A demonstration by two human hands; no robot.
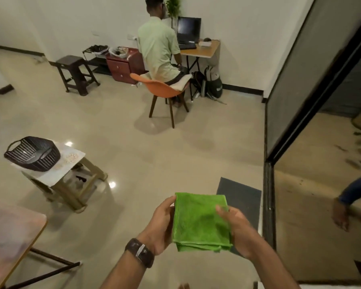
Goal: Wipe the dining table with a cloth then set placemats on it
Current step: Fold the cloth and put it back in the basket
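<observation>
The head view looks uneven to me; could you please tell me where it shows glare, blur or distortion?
In the head view, bright glare spots sit on the glossy floor beside the stool; the wide angle tilts the dark glass panel. The green cloth, held by the left hand and right hand, is fairly sharp, while the table corner is soft.

1. Two bare forearms, no sleeves in view up to the frame's lower edge.
2. Left hand (162, 224): no rings visible.
3. Left wrist: dark brown watch (140, 252) on a wide strap with a silvery metal buckle.
4. Right hand (237, 230) and wrist: bare, no band.
</observation>
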